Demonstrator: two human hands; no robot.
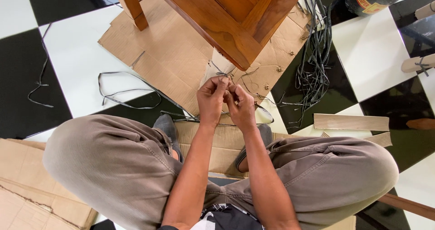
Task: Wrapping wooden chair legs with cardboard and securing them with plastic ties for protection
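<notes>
Down in the head view, a person sits on the floor with knees spread wide in grey-brown trousers, both bare forearms reaching forward between them. The left hand (211, 97) and the right hand (241, 106) meet just in front of the corner of a brown wooden furniture piece (231, 19), fingertips close together. Each grip is pressed together, pinching a thin dark plastic strip (223, 74) that runs up from the fingers to the wrapped pale corner of the wood, where thin ends of it stick out. The knuckles of the two hands touch or nearly touch; which finger holds which end I cannot tell.

Under the furniture lies a flattened sheet of brown cardboard (167, 53), and one wooden leg (132, 5) stands on it at the upper left. Loose loops of the same dark strip (124, 94) lie on the black-and-white checkered floor (72, 58) to the left of the hands, with another stray length (40, 78) farther left. A thick bundle of dark strips (312, 62) trails down the floor to the right of the furniture. Small brass-coloured bits of hardware (279, 69) are scattered on the cardboard near that bundle. Further right, a ribbed strip of corrugated cardboard (351, 122) lies flat on the tiles. More cardboard (27, 184) sits at the lower left, beside the left knee.
</notes>
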